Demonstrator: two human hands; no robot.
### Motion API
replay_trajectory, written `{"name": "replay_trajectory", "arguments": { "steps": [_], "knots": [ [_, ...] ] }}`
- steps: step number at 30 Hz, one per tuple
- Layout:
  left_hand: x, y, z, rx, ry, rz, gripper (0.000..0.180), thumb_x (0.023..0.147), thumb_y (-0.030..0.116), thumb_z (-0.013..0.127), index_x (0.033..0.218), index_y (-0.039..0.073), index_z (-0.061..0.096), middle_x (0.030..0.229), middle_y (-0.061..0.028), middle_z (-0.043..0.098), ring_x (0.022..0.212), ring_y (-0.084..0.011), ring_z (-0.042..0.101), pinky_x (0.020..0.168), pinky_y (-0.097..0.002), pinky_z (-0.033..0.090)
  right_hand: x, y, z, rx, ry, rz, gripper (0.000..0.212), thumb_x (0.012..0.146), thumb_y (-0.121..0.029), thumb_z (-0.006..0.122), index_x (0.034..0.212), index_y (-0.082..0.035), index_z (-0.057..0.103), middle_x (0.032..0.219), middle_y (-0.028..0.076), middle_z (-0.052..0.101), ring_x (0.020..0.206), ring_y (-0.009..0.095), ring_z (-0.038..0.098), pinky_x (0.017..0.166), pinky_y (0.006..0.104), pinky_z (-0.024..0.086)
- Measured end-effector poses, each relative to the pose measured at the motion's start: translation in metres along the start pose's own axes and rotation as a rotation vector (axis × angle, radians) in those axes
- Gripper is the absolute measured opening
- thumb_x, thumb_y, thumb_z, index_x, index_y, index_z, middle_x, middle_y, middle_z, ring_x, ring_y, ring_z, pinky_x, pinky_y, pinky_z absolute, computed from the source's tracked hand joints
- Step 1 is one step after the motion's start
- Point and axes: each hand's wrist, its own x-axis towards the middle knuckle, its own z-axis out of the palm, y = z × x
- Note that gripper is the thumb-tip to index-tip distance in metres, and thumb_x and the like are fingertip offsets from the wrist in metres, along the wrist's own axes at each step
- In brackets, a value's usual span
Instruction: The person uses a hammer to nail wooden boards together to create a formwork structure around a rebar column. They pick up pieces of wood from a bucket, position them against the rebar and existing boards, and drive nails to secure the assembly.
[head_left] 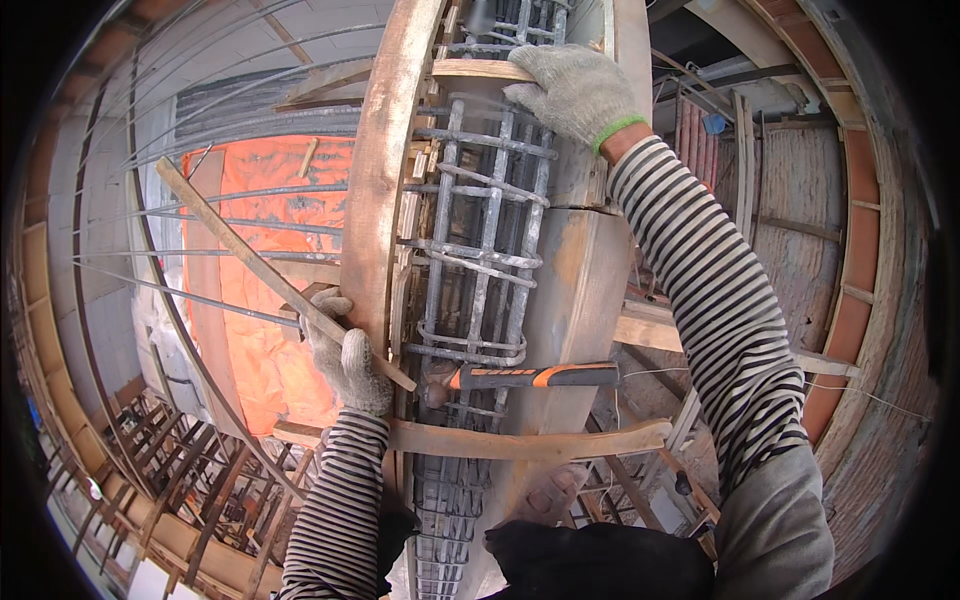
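My left hand (352, 362), in a grey knit glove, is closed around a long, thin wooden strip (240, 245). The strip slants up to the far left, and its near end crosses the edge of a formwork board (385, 170). Further away, my right hand (580, 95), gloved with a green cuff, grips the right end of a short wooden strip (475, 69) lying across the form. Between the boards runs a steel rebar cage (488, 215). A hammer (540, 376) with a black and orange handle lies across the cage, its head at the left, untouched by either hand.
Just nearer than the hammer, a wooden crosspiece (530, 442) spans the form. Bare rebar rods (270, 225) stick out leftward over an orange sheet (270, 350). A foot (555, 490) shows on the right board. Lower down on both sides are timber members, including left-hand framing (200, 490).
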Motion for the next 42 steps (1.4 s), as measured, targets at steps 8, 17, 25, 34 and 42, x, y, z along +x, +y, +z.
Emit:
{"name": "replay_trajectory", "arguments": {
  "steps": [8,17,25,34,42],
  "knots": [
    [0.003,0.007,0.004,0.031,-0.003,-0.002,0.049,0.078,0.04,0.062,0.106,-0.001,0.057,0.115,-0.0138,0.052,0.111,-0.0285,0.048,0.103,-0.0448,0.038,-0.007,-0.002,0.008,0.03,0.162,-0.016,0.042,0.097,-0.047,0.062,0.127,-0.018,0.068,0.117,0.006,0.073,0.108,0.027,0.069,0.1,0.0452,0.053],
    [0.006,-0.006,0.007,0.058,-0.004,-0.019,0.052,0.087,0.051,0.061,0.107,0.003,0.057,0.106,-0.0051,0.048,0.098,-0.019,0.048,0.088,-0.034,0.041,-0.011,-0.014,0.012,0.079,0.286,0.025,0.035,0.091,-0.042,0.069,0.116,-0.017,0.072,0.108,0.006,0.074,0.102,0.027,0.07,0.093,0.0452,0.054],
    [0.013,-0.015,-0.011,-0.109,-0.115,-0.155,0.043,0.088,0.041,0.065,0.113,0.008,0.054,0.106,0.0009,0.046,0.098,-0.0106,0.047,0.091,-0.0279,0.041,-0.011,-0.033,0.0,0.136,0.18,0.167,0.024,0.093,-0.024,0.061,0.112,-0.015,0.072,0.11,0.008,0.072,0.109,0.027,0.065,0.104,0.0517,0.042],
    [0.04,0.057,0.027,0.357,-0.285,0.163,0.048,0.09,0.03,0.053,0.123,-0.004,0.059,0.124,-0.0132,0.056,0.119,-0.0271,0.053,0.108,-0.0403,0.038,-0.013,-0.036,0.008,0.154,0.214,0.26,0.026,0.093,-0.024,0.058,0.113,-0.012,0.07,0.113,0.01,0.069,0.112,0.028,0.062,0.106,0.0538,0.039],
    [0.077,0.074,0.068,0.193,-0.234,0.004,0.071,0.092,0.015,0.066,0.153,0.0,0.035,0.142,-0.013,0.051,0.126,-0.0222,0.051,0.11,-0.0376,0.041,-0.004,-0.036,0.005,0.129,0.131,0.179,0.028,0.096,-0.024,0.058,0.118,-0.012,0.071,0.114,0.011,0.071,0.114,0.03,0.064,0.102,0.0557,0.042]
  ]
}}
